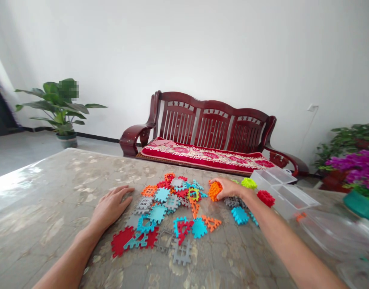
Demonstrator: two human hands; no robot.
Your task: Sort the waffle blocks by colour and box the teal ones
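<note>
forearms (67, 257) nearest, over the patterned tabletop (232, 265); left hand (112, 206) palm down, fingers loosely extended, nothing visibly gripped, just beside loose interlocking tiles (157, 213). right hand (230, 188) curled round an orange stack (214, 192), closed on it, right of the tiles; blue stack (240, 215) and red stack (265, 198) near its wrist, clear box (282, 203) just past the red one

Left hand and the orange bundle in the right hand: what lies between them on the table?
In the head view, a spread of flat toothed pieces lies between the left hand and orange bundle.
</note>
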